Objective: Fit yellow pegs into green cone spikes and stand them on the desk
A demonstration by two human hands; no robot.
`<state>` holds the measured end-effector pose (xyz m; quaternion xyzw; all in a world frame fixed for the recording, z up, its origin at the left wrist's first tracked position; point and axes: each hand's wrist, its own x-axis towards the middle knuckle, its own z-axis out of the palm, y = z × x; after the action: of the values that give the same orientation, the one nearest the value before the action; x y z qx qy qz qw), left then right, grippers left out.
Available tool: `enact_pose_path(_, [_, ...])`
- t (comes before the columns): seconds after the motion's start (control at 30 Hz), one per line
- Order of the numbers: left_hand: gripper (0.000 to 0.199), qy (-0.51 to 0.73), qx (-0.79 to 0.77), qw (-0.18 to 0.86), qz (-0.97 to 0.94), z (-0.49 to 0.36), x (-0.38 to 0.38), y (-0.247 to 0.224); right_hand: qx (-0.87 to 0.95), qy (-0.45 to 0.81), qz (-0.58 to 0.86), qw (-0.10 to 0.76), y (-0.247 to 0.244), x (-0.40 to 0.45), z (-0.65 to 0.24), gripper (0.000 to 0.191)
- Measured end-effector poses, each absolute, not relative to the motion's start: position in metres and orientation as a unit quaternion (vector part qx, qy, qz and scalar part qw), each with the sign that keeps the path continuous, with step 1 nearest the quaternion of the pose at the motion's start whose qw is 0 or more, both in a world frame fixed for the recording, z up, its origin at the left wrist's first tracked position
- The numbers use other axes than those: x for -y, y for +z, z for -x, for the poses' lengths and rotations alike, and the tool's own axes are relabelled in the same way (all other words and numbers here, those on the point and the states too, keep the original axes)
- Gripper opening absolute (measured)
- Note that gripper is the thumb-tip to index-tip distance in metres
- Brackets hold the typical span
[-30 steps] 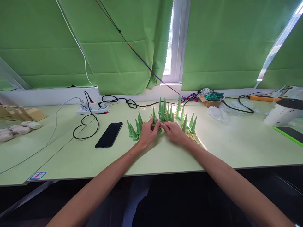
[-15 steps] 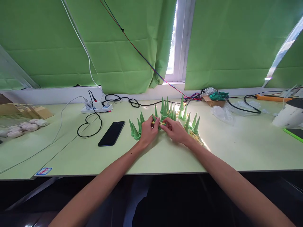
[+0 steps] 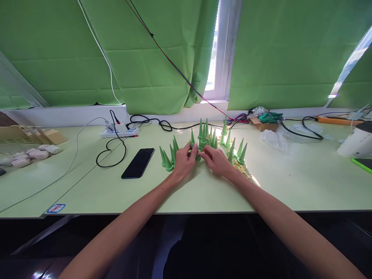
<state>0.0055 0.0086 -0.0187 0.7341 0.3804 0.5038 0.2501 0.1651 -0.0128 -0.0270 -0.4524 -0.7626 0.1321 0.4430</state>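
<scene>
My left hand is closed in a pinch around a green plastic spike, which is mostly hidden by the fingers. Close against it, my right hand has its thumb and forefinger pressed together at the spike; whatever lies between those fingertips is too small to make out. Behind the hands stands a cluster of upright green cone-shaped spikes. Several more spikes stand left of my left hand, and others are to the right. Small pale yellow pieces lie in a pile beside my right wrist.
A black phone lies to the left. Behind it is a white power strip with cables. White rounded items sit at far left. Toward the right are a small cardboard box, clear plastic bags and a white cylindrical container.
The fingertips have drawn closer together over the spike. A yellow piece that showed between them earlier is now almost hidden. The whole view has shifted slightly.
</scene>
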Motion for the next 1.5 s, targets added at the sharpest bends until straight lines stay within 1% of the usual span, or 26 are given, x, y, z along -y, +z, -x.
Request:
enact_pose_path(0.13, [0.04, 0.494, -0.375, 0.24, -0.747, -0.0058, -0.0086, -0.0207, 0.761, 0.122, 0.457, 0.445, -0.0301, 0.0104, -0.1657, 0.035])
enact_pose_path(0.3, [0.041, 0.492, -0.366, 0.22, -0.759, -0.0066, -0.0072, -0.0192, 0.757, 0.117, 0.475, 0.434, -0.0305, 0.01, -0.1662, 0.04])
enact_pose_path(0.63, [0.039, 0.509, -0.366, 0.214, -0.749, -0.0073, -0.0057, -0.0154, 0.758, 0.12, 0.472, 0.434, -0.031, 0.0099, -0.1635, 0.034])
enact_pose_path(0.87, [0.037, 0.492, -0.357, 0.229, -0.76, -0.0074, -0.0036, -0.0159, 0.757, 0.101, 0.488, 0.422, -0.0323, 0.01, -0.1643, 0.036])
enact_pose_path(1.2, [0.035, 0.489, -0.347, 0.243, -0.763, -0.0081, -0.0016, -0.0157, 0.746, 0.106, 0.507, 0.419, -0.0297, 0.0121, -0.163, 0.054])
enact_pose_path(1.33, [0.033, 0.501, -0.354, 0.242, -0.752, -0.0091, -0.0015, -0.0134, 0.74, 0.115, 0.504, 0.431, -0.028, 0.0132, -0.1614, 0.048])
enact_pose_path(1.5, [0.034, 0.51, -0.381, 0.235, -0.735, -0.009, -0.0027, -0.0122, 0.731, 0.129, 0.492, 0.455, -0.0281, 0.0133, -0.1601, 0.026])
